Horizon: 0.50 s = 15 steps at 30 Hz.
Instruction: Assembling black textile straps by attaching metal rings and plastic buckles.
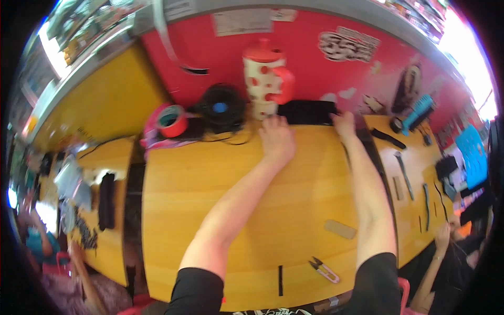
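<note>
A flat black rectangular piece (307, 112), perhaps folded cloth, lies along the far edge of the table against the red panel. My left hand (276, 137) is at its left end, fingers bent down onto it beside the foot of the jug. At the right end, my right hand (345, 126) pinches the corner between thumb and fingers. Just behind my left hand stands a cream jug (260, 79) with red spots, a red lid and a red handle. Both arms stretch far forward across the table.
Left of the jug are a black round device (221, 107) with a blue centre and a tape roll (172, 122). Thread snips (324, 270), a brown card piece (340, 229) and a black strip (280, 280) lie nearer. Other people's hands work at both side tables.
</note>
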Each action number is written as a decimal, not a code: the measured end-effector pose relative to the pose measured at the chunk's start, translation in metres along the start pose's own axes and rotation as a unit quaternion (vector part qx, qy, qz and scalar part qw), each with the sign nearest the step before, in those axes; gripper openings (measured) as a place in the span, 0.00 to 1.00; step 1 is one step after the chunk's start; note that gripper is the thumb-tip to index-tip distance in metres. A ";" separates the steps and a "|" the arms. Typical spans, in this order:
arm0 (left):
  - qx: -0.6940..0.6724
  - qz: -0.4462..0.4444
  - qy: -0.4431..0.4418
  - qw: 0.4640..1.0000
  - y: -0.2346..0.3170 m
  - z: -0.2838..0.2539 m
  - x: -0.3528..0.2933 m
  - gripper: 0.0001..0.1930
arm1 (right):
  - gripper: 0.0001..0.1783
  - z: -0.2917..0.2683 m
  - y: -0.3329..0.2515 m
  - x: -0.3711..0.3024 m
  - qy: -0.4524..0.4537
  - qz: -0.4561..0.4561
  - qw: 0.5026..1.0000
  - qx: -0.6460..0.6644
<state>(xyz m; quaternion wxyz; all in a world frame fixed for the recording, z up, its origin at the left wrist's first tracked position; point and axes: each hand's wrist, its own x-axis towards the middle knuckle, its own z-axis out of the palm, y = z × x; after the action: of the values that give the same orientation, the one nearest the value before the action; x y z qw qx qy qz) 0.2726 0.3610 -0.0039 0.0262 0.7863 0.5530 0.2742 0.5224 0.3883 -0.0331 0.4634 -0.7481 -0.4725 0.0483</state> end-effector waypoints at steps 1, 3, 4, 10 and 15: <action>-0.015 -0.002 0.048 0.999 -0.007 0.006 -0.006 0.22 | 0.22 0.000 0.011 0.005 -0.018 -0.020 0.997 -0.067; -0.010 0.034 0.010 0.999 -0.023 -0.018 -0.024 0.17 | 0.21 -0.018 0.011 -0.011 -0.018 -0.050 0.997 -0.049; -0.017 0.058 -0.031 0.998 -0.033 -0.048 -0.045 0.15 | 0.20 -0.034 -0.027 -0.035 0.007 -0.054 0.993 -0.106; 0.059 0.128 0.048 0.989 -0.177 -0.202 -0.161 0.03 | 0.19 -0.126 0.002 -0.123 -0.012 -0.161 0.986 0.040; 0.293 -0.397 -0.012 0.870 -0.360 -0.317 -0.217 0.43 | 0.16 -0.169 -0.048 -0.244 -0.054 -0.104 0.989 0.095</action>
<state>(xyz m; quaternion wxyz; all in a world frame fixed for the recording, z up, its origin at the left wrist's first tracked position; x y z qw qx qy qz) -0.2334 0.2254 0.0540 -0.0919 0.4755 0.8730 0.0570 0.4428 0.1009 0.0090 0.5087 -0.6436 -0.5655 0.0844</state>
